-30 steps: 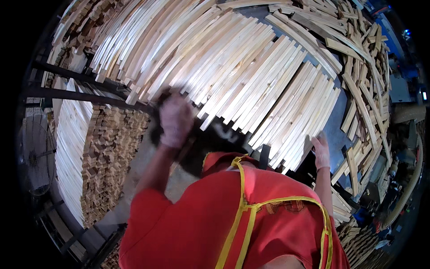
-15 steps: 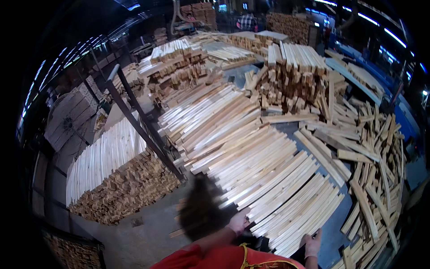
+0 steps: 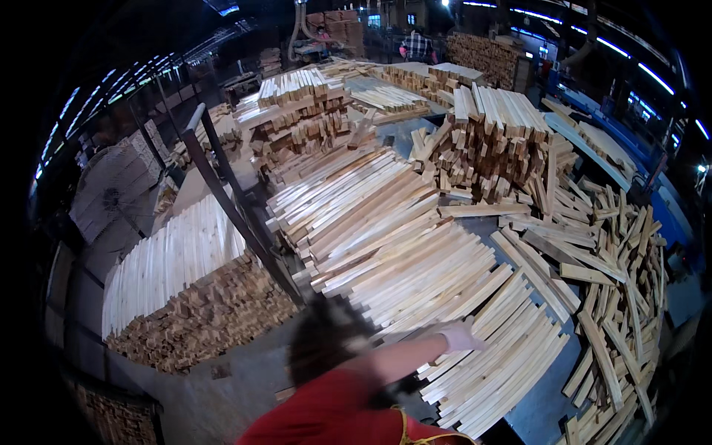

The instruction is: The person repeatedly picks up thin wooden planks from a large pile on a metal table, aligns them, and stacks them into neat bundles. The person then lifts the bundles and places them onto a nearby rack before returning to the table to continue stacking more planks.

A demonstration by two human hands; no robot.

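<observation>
My left hand [image 3: 460, 337], at the end of a bare forearm and a red sleeve, reaches over a wide row of pale wooden strips [image 3: 512, 345]. The hand looks whitish, perhaps gloved. Its fingers are slightly blurred but look apart, with nothing visible in them, low over the strips or touching them. The strips lie side by side on a grey-blue table [image 3: 545, 411], and some near the hand sit askew. More strips [image 3: 371, 208] continue the row toward the far side. My right hand is out of sight.
Loose offcuts [image 3: 619, 311] heap along the right. A tall strip stack [image 3: 504, 133] stands behind them. On the left are a neat stack [image 3: 174, 278], a dark metal post [image 3: 230, 200] and a large fan [image 3: 111, 196]. A dark blurred shape [image 3: 322, 337] adjoins my forearm. Another person [image 3: 417, 48] is far back.
My left hand has moved from the strips' near-left ends rightward and farther over the row. My right hand, earlier at their right ends, has left view. Some near strips have shifted.
</observation>
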